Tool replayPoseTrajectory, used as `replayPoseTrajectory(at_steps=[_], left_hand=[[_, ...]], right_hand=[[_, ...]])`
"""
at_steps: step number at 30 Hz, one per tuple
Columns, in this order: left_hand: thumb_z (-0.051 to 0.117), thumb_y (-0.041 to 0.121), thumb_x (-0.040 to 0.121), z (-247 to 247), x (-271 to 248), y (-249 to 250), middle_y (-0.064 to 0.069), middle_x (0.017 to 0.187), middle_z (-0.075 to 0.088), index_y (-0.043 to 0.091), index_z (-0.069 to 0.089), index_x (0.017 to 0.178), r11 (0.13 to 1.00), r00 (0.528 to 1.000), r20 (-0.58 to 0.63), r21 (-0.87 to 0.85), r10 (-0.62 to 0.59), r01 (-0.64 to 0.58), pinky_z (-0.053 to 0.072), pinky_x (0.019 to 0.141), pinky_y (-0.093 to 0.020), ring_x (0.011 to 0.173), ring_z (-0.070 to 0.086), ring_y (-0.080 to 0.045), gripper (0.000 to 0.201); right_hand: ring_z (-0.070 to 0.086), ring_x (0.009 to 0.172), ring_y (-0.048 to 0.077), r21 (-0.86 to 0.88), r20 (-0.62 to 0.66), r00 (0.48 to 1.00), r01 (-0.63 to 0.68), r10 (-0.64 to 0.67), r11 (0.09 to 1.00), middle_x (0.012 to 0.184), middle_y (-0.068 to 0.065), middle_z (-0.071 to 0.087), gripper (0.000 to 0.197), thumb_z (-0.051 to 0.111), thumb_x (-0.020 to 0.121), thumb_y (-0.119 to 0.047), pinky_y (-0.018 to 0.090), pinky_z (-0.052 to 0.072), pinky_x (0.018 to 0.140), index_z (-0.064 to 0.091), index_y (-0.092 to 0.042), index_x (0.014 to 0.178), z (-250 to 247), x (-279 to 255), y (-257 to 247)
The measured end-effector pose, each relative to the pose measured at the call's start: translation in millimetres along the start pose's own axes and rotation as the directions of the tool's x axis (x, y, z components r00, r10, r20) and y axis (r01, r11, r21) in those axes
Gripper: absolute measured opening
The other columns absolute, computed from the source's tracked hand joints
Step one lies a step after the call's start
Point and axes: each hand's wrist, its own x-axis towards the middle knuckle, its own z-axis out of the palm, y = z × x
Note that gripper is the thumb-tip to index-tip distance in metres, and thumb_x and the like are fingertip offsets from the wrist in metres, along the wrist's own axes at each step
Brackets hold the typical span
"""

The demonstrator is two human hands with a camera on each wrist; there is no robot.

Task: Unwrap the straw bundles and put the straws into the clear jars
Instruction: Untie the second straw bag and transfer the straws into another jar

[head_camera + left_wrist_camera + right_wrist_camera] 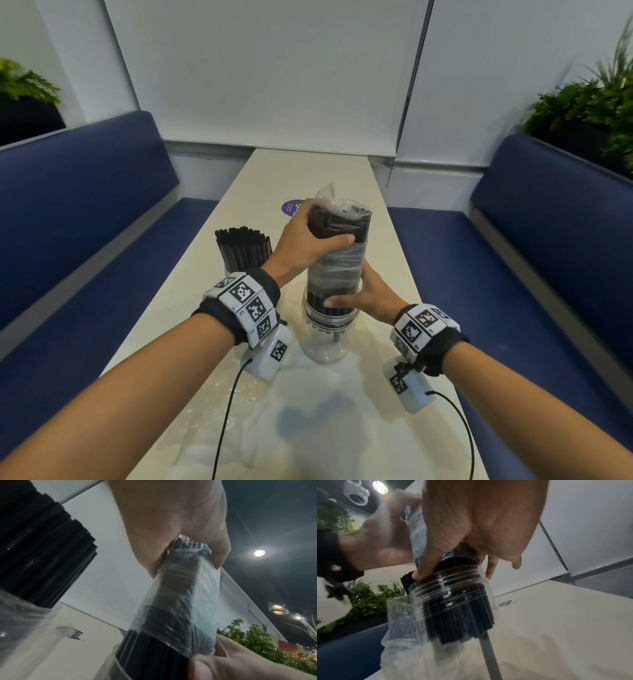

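Note:
A bundle of black straws point(337, 246) in clear plastic wrap stands upright, its lower end inside a clear jar point(325, 339) on the table. My left hand point(318, 236) grips the bundle's upper part. My right hand point(363, 294) grips the bundle just above the jar's mouth, thumb in front. In the right wrist view the bare straw ends point(458, 622) hang inside the threaded jar point(447, 588), and one straw point(489, 653) has dropped lower. The left wrist view shows the wrap point(180, 595) bunched below my left hand point(171, 527). A second jar point(245, 250) full of straws stands at the left.
Crumpled clear plastic wrap point(212, 428) lies on the cream table point(387, 445) near me. A purple round sticker point(290, 207) is beyond the jars. Blue bench seats point(85, 205) flank the table, with plants point(589, 113) behind them.

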Motion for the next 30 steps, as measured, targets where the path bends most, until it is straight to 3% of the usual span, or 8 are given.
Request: replayPoseTrajectory(at_steps=[3,6,13,16,20,25,28,30], left_hand=[[0.080,0.013,0.069,-1.3,-0.7,-0.3,0.003,0.104,0.064,0.017,0.051,0.110,1.000,1.000,-0.010,-0.013,0.017,-0.017,0.052,0.083,-0.020,0.099,0.062,-0.011,0.051],[0.079,0.024,0.065,-0.4,-1.1,-0.5,-0.001,0.111,0.064,0.018,0.049,0.114,1.000,0.999,0.033,-0.029,-0.001,0.002,0.053,0.089,-0.028,0.106,0.062,-0.017,0.058],[0.078,0.033,0.063,-1.6,-8.7,-5.4,-0.004,0.123,0.059,0.019,0.040,0.128,0.998,0.986,0.163,-0.033,-0.045,0.051,0.050,0.096,-0.032,0.114,0.059,-0.017,0.077],[0.078,0.037,0.059,-1.1,-11.3,-8.0,-0.005,0.123,0.060,0.021,0.042,0.125,0.996,0.975,0.207,-0.006,-0.085,0.088,0.050,0.097,-0.035,0.115,0.058,-0.019,0.077],[0.075,0.045,0.063,-3.5,-11.6,-1.8,-0.004,0.117,0.066,0.020,0.055,0.121,0.996,0.983,0.160,-0.009,-0.092,0.094,0.051,0.095,-0.036,0.109,0.062,-0.017,0.066],[0.072,0.022,0.079,-1.4,-10.9,10.2,-0.006,0.112,0.069,0.015,0.064,0.113,0.998,0.986,0.152,0.018,-0.069,0.067,0.053,0.091,-0.028,0.104,0.065,-0.016,0.036],[0.066,0.013,0.083,-0.8,-8.5,15.9,-0.006,0.110,0.070,0.011,0.070,0.096,0.993,0.993,0.085,-0.074,-0.087,0.094,0.052,0.088,-0.024,0.101,0.065,-0.013,0.014],[0.064,0.013,0.084,-1.7,-4.4,19.5,-0.005,0.104,0.072,0.008,0.073,0.090,0.996,0.996,0.047,-0.053,-0.069,0.072,0.051,0.089,-0.022,0.096,0.065,-0.007,0.012]], right_hand=[[0.050,0.122,0.019,-0.042,-0.015,0.999,0.034,-0.035,0.999,0.129,-0.008,0.056,0.087,0.077,0.046,-0.064,0.053,0.037,0.105,0.037,-0.044,0.121,2.1,-2.2,-5.4],[0.055,0.117,0.014,0.076,-0.021,0.999,0.046,-0.045,0.996,0.125,-0.006,0.059,0.085,0.084,0.053,-0.046,0.045,0.046,0.101,0.040,-0.035,0.126,-1.9,-4.6,-11.5],[0.062,0.094,-0.009,0.247,-0.047,0.993,0.120,-0.112,0.961,0.110,-0.011,0.061,0.068,0.078,0.067,-0.001,0.009,0.050,0.073,0.043,-0.027,0.119,-6.4,-11.7,-19.3],[0.065,0.096,0.000,0.290,-0.070,0.983,0.185,-0.172,0.939,0.110,-0.003,0.063,0.065,0.071,0.068,0.010,0.015,0.053,0.074,0.047,-0.029,0.113,-6.7,-11.5,-26.4],[0.064,0.100,0.001,0.294,-0.029,0.983,0.181,-0.181,0.938,0.112,-0.008,0.059,0.069,0.073,0.069,0.007,0.013,0.052,0.075,0.042,-0.029,0.119,-9.7,-8.6,-25.8],[0.061,0.108,0.008,0.302,-0.017,0.987,0.160,-0.162,0.940,0.121,0.002,0.057,0.081,0.075,0.067,0.005,0.021,0.054,0.083,0.033,-0.015,0.133,-8.6,-9.0,-19.9],[0.060,0.109,0.006,0.262,-0.012,0.989,0.146,-0.148,0.954,0.120,-0.001,0.058,0.080,0.081,0.062,-0.003,0.031,0.053,0.094,0.038,-0.024,0.126,-7.2,-8.5,-17.1],[0.059,0.109,0.003,0.209,0.002,0.993,0.116,-0.119,0.971,0.120,-0.007,0.059,0.082,0.085,0.058,-0.014,0.029,0.051,0.093,0.040,-0.034,0.123,-5.6,-10.0,-10.6]])
